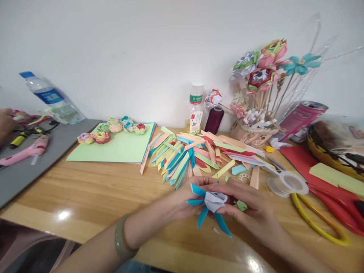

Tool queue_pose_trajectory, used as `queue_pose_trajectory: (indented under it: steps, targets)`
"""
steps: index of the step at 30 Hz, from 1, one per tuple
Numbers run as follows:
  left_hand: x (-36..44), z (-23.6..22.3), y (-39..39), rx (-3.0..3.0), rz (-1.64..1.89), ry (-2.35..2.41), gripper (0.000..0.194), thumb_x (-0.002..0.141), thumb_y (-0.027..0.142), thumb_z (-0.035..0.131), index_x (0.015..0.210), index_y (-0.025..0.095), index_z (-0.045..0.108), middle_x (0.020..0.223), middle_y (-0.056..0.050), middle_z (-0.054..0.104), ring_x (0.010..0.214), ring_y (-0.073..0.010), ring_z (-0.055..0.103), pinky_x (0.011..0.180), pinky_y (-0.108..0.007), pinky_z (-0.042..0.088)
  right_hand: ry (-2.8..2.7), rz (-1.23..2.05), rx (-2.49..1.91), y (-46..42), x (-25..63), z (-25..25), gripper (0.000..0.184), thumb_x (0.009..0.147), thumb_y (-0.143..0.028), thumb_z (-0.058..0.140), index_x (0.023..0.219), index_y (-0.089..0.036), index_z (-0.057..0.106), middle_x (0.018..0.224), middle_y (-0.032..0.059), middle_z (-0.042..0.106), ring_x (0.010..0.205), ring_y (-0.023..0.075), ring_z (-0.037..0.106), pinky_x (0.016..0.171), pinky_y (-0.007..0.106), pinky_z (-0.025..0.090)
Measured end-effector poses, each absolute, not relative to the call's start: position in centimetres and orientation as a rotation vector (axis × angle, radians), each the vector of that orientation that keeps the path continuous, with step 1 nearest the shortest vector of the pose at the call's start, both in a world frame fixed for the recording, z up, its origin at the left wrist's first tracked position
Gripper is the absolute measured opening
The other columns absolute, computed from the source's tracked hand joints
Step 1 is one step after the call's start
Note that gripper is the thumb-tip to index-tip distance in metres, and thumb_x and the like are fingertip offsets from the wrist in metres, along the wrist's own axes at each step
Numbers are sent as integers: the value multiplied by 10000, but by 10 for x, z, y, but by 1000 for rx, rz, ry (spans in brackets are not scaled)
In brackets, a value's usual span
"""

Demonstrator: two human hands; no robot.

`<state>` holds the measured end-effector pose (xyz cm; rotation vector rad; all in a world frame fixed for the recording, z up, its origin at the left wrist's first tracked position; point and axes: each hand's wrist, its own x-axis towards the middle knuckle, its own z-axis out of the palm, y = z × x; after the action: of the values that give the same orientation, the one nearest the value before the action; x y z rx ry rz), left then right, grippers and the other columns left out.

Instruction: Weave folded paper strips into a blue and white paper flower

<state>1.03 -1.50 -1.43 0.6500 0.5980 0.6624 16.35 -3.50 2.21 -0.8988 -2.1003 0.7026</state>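
Observation:
A folded paper flower (215, 201), pale lilac at its centre with blue folded strips sticking out around it, is held between both hands above the front of the table. My left hand (189, 195), with a jade-like bangle on the wrist, closes on it from the left and behind. From the right, the fingers of my right hand (247, 199) pinch its lilac centre. Part of the flower is hidden by my fingers. Just beyond my hands lies a pile of folded paper strips (182, 155) in several colours. A green paper bit (241, 205) shows by my right fingers.
Several small paper flowers (115, 125) sit on green paper (110, 149). Bottles (196, 110), a thread spool (214, 120) and a flower basket (250, 132) stand by the wall. Yellow-and-red-handled scissors (321, 223) and a wire spool (287, 184) lie right. Another person's hand (6, 125) is far left.

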Motion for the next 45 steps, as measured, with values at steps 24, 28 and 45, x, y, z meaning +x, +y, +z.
queue_pose_trajectory:
  steps: [24,28,45]
  targets:
    - [3,0,-10,547,711,642,370,689,457,593,895,151,602,756,-49,615,598,-116,570,509,-219,469,-1992,533,-1062,-27,171,12,178,820,-343,513,840,-214,634,687,21,579,607,145,546,530,261,437]
    - [1,3,-9,586,748,725,284,634,201,673,908,148,619,772,-42,621,555,-90,561,503,-203,454,-1773,577,-1244,-24,176,17,232,865,-323,422,893,-206,620,686,16,586,589,138,540,530,259,432]
    - [6,1,-11,1213,921,1031,129,638,164,617,764,147,637,742,-28,639,646,-123,567,617,-243,452,-1894,667,-1238,-22,163,9,131,760,-287,591,819,-181,640,667,21,630,592,150,562,511,259,446]
